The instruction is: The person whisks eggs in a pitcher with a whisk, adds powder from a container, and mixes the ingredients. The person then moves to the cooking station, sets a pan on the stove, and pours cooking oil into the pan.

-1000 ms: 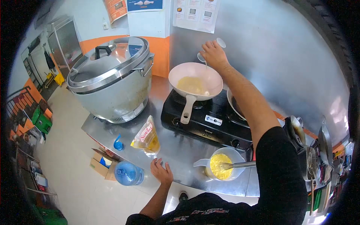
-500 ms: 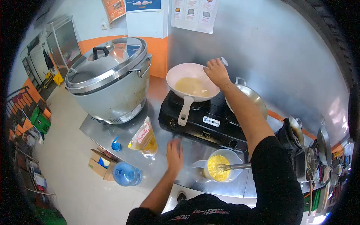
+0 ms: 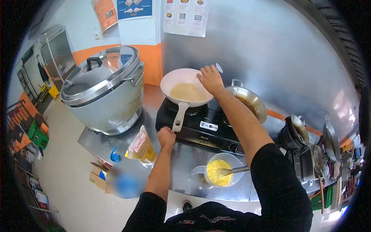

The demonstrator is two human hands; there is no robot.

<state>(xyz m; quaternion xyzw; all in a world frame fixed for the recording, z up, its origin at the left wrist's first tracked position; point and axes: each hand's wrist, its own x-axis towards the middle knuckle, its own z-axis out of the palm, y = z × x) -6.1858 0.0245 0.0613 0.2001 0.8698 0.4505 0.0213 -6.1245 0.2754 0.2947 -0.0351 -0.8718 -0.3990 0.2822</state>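
Note:
A pale frying pan [image 3: 181, 101] with a layer of yellowish liquid sits on the left burner of a black gas stove [image 3: 185, 132], its handle toward me. My left hand [image 3: 167, 138] is closed at the stove's front left corner, covering the left knob. Over the pan's right rim, my right hand [image 3: 211, 80] grips something small; only a light round end [image 3: 219, 68] sticks out past the fingers. A jug [image 3: 236, 164] of yellow beaten mixture stands in front of the stove, with a whisk [image 3: 234, 170] resting in it. An oil pouch [image 3: 142, 149] stands near my left forearm.
A large lidded rice cooker [image 3: 104, 110] stands left of the stove. On the right burner is a metal pan [image 3: 259, 104]. Dark pots [image 3: 295, 133] and a wok [image 3: 331, 137] are at the far right. A blue cap [image 3: 114, 156] lies near the counter's left edge.
My left hand has moved up from the counter to the stove's left knob. My right hand remains above the pan's rim. The whole view has shifted slightly.

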